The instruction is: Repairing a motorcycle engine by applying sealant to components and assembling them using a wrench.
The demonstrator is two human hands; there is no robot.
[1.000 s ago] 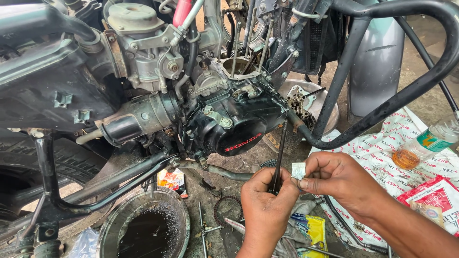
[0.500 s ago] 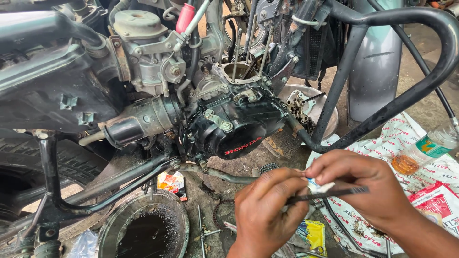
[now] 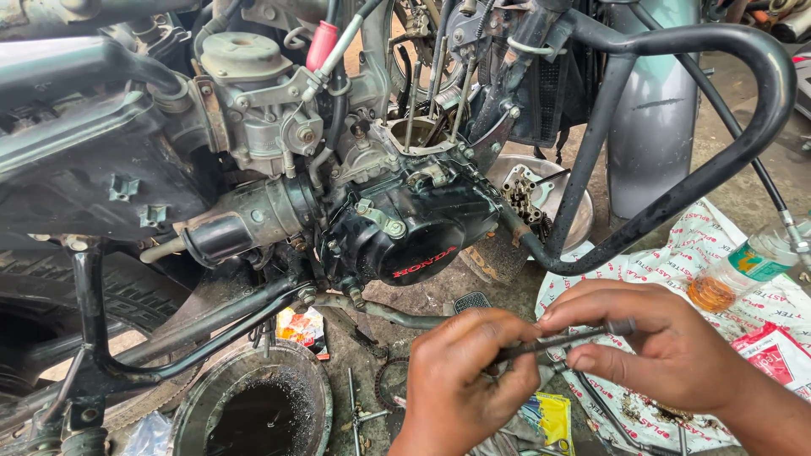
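Dark steel, thin and grimy, is what the long rod (image 3: 557, 341) is made of, and it is being held nearly level between two hands in the near right of the scene, low in front of the stripped motorcycle engine (image 3: 397, 228). The left hand (image 3: 460, 384) is being closed around the rod's left end, fingers curled tight over it so that this end is hidden. The right hand (image 3: 667, 350) is pinching the right part of the rod between thumb and fingertips, the remaining fingers being kept loosely bent; a slightly thicker head is showing just past the forefinger.

Judging by the engine, the dismantling is well advanced: the cylinder is already off, bare studs (image 3: 435, 97) are standing up from the open crankcase mouth, and the black side cover (image 3: 414, 241) is still in place. Reassembly does not appear to be begun. The rod is apart from the engine, not yet being fitted anywhere.

Around the hands, small parts are lying on the dirty ground, a round oil drain pan (image 3: 253, 405) is sitting near left, a yellow sachet (image 3: 549, 418) is lying just below the hands, and a printed white sheet (image 3: 718, 253) with a small plastic bottle (image 3: 743, 270) is spread at right. Whether the rod is threaded cannot be told.
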